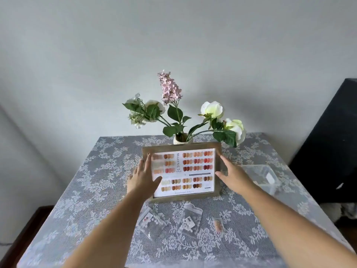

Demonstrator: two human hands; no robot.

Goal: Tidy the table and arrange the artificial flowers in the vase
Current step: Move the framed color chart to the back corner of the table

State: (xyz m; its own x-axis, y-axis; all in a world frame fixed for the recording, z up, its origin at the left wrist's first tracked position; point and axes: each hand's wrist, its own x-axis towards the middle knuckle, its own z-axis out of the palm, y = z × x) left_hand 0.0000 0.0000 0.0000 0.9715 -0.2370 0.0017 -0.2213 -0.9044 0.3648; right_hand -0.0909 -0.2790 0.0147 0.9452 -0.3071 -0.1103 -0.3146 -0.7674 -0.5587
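The table (108, 171), covered with a grey lace cloth, carries the vase (180, 138) at 12 o'clock, near the far edge. The artificial flowers (170, 89) stand in it — one pink spike, white blooms spreading left and right. A wooden picture frame (218, 171) stands directly in front of the vase, hiding its lower part. The frame's card shows rows of nail colour samples; the heading reads "MIGEEN C", smaller print illegible. The left hand (144, 176) lies flat, fingers spread, on the frame's left edge. The right hand (232, 174) is open beside the right edge; contact cannot be told. A clear plastic box (258, 175) sits at 3 o'clock. Three small clear bags (190, 221) lie at 6 o'clock, in front of the frame.
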